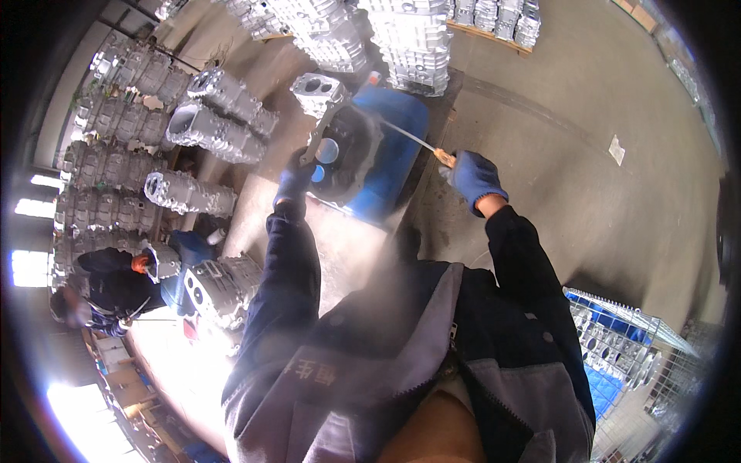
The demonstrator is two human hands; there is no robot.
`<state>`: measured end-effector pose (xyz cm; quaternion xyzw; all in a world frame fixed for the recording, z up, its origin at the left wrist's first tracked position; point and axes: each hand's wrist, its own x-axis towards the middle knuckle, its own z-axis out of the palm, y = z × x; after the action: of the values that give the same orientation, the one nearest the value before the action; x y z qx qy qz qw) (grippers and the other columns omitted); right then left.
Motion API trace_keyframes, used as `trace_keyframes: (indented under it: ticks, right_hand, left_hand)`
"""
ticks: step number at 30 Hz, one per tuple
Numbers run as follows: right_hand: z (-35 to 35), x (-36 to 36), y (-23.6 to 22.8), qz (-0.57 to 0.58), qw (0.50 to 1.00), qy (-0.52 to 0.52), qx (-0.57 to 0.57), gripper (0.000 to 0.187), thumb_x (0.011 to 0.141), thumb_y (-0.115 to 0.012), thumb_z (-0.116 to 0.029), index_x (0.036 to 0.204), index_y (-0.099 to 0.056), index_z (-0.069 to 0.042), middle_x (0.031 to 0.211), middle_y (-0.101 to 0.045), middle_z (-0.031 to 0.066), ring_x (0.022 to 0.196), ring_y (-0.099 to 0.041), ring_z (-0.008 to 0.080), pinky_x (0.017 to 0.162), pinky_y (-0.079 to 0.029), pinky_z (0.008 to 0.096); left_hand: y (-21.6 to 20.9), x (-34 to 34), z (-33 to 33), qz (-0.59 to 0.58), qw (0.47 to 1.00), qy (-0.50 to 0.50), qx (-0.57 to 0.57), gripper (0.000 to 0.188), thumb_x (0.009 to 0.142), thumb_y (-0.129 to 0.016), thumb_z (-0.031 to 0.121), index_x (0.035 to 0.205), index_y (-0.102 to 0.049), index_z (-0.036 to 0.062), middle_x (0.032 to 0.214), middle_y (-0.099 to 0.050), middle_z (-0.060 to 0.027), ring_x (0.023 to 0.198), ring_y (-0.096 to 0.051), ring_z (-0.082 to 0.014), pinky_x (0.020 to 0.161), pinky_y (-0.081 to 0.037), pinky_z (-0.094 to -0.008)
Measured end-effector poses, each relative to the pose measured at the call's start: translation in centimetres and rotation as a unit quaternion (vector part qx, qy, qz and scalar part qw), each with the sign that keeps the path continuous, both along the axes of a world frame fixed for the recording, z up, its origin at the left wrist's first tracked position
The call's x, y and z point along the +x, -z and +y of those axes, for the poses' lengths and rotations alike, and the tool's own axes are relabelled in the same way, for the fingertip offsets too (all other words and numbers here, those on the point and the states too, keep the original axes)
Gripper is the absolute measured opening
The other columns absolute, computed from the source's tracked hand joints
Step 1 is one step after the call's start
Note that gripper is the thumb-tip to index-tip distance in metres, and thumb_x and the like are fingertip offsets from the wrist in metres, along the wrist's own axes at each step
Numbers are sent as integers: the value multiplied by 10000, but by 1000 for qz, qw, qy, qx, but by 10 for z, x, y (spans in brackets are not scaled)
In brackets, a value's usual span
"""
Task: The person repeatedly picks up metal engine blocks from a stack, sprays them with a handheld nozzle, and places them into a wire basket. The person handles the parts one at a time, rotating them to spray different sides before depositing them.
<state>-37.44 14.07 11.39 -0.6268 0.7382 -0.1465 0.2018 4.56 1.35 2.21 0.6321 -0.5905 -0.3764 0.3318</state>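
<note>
My left hand (293,177), in a blue glove, is closed on the near-left rim of a large metal casting housing (363,143). The housing has a dark, hollow inside with round holes, through which blue shows. It rests on a blue plastic drum (409,119). To the right, my right hand (475,179), also in a blue glove, is wrapped round the wooden handle of a long, thin metal file (413,139). The file points up and left, and its tip is by the housing's right rim. Whether the tip touches the metal I cannot tell.
Stacked castings (409,46) stand beyond the drum, with a smaller casting (318,92) beside it. More housings (212,131) line the left. Another person (116,289) handles a casting at the far left. A wire cage (617,339) with parts stands at the lower right.
</note>
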Motion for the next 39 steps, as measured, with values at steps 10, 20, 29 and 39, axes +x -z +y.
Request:
trace_keyframes:
  ticks: [10,20,29,39]
  right_hand:
    - [79,-2,16,-39,978,-200,37,350,830,-755,-399,979,-715,-85,894,-709,175,843,-671,389,731,-530,455]
    - [-7,44,-29,-102,983,-140,58,437,832,-766,-431,944,-713,-12,820,-670,246,794,-662,434,681,-517,431]
    - [-17,57,-13,-116,961,-157,196,431,859,-705,-468,887,-714,-38,772,-665,225,704,-625,429,649,-509,450]
    - [-40,43,57,-64,998,-25,-8,309,918,-692,-390,888,-732,-85,640,-655,72,535,-609,146,504,-460,338]
  left_hand:
    - [-42,-3,26,151,988,8,0,461,1030,-524,365,1301,-603,0,1172,-672,-117,1077,-620,-200,929,-470,-318]
    - [-37,15,19,122,992,34,-3,581,1063,-382,509,1305,-612,34,1174,-677,-110,1076,-613,-215,946,-456,-330]
    - [-29,16,21,154,988,1,14,519,1040,-444,500,1251,-630,64,1090,-684,-94,985,-643,-203,664,-535,-348]
    - [-47,-31,-1,-264,964,-38,21,650,742,-776,326,1318,-580,97,1207,-690,-181,1127,-656,-362,966,-506,-413]
